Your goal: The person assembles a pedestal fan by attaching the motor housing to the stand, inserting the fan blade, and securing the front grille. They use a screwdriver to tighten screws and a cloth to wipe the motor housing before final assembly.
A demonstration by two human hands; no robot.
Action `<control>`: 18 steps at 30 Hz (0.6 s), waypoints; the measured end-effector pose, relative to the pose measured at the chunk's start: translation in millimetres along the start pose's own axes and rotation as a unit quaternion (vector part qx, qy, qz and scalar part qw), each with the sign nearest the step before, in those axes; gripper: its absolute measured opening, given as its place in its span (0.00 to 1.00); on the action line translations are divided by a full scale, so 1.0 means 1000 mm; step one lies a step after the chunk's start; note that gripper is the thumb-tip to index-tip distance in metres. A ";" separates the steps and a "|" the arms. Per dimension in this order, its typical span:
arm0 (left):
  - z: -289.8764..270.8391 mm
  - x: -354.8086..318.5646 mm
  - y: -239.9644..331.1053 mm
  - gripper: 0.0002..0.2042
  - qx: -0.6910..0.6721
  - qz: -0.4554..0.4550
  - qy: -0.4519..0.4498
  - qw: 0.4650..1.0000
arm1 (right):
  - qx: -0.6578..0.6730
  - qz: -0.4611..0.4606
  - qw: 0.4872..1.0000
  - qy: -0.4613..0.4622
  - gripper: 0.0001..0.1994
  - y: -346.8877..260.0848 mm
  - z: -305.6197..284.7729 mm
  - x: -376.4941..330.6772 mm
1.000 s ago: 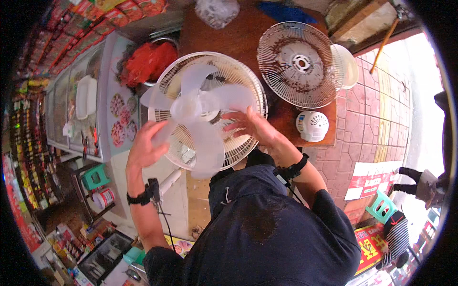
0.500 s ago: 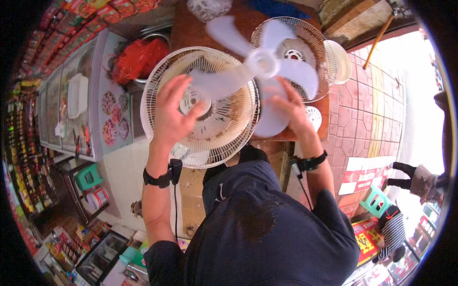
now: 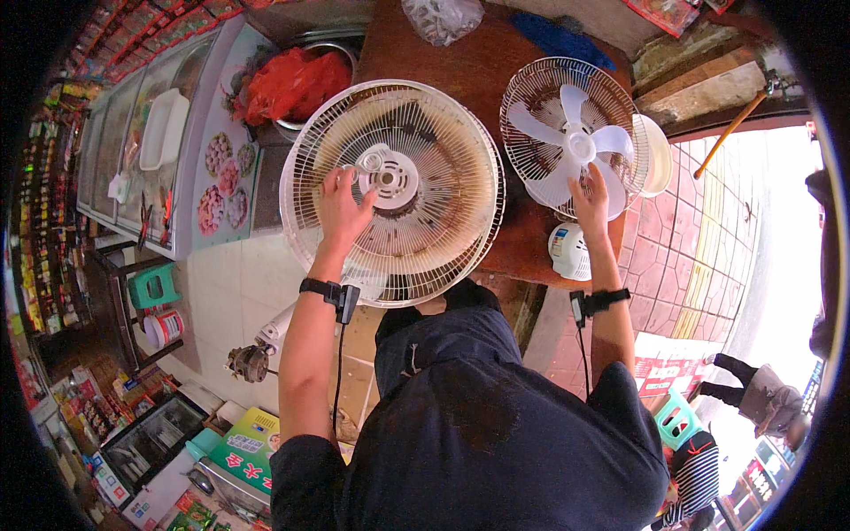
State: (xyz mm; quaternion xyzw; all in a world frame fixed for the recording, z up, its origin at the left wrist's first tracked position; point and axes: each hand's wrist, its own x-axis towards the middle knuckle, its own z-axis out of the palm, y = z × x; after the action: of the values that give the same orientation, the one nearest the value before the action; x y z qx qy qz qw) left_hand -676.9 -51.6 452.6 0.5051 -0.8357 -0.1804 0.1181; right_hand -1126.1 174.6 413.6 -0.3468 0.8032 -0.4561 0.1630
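1. We count two hands: our left hand (image 3: pixel 345 212) is over the large grille (image 3: pixel 425 232), just left of its hub, and our right hand (image 3: pixel 591 211) is to the right of that grille.
2. Our left fingers are bent, the thumb parted from them, beside a small pale ring-shaped piece (image 3: pixel 373 162); we cannot tell whether they grip it.
3. Our right fingertips are curled at one fan blade unit (image 3: pixel 580 147); we cannot tell whether they grasp it or only touch.
4. We count five blades on that unit, which lies in a second grille (image 3: pixel 526 81), right of the large grille.
5. We see one white housing (image 3: pixel 569 250) and one pale round dish (image 3: pixel 656 157), both right of the large grille.
6. Beyond the large grille, we find one clear plastic bag (image 3: pixel 443 18) and one blue bag (image 3: pixel 562 41) on the brown table (image 3: pixel 390 53); one red bag (image 3: pixel 292 86) sits in a metal bowl (image 3: pixel 352 66) at its upper left.
7. We count two green stools, one left (image 3: pixel 153 286), one lower right (image 3: pixel 678 418) of the large grille.
8. Our left hand hides part of the large grille; our right hand covers some lower blade area.
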 end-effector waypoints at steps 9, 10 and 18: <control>0.000 0.038 0.027 0.54 0.076 0.007 -0.097 0.992 | 0.081 -0.149 0.962 -0.215 0.19 -0.174 0.070 -0.096; -0.001 0.042 0.028 0.55 0.069 0.001 -0.109 0.992 | 0.090 -0.126 0.961 -0.230 0.20 -0.180 0.078 -0.099; -0.018 0.040 0.031 0.45 -0.124 0.035 -0.024 0.991 | -0.135 -0.137 0.942 -0.275 0.32 -0.177 0.092 -0.099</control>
State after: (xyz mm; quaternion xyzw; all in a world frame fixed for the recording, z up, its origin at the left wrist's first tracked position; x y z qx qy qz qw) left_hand -713.1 -77.2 482.9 0.4527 -0.8266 -0.2906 0.1656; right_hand -930.8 126.9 508.9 -0.5844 0.7258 -0.2478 0.2651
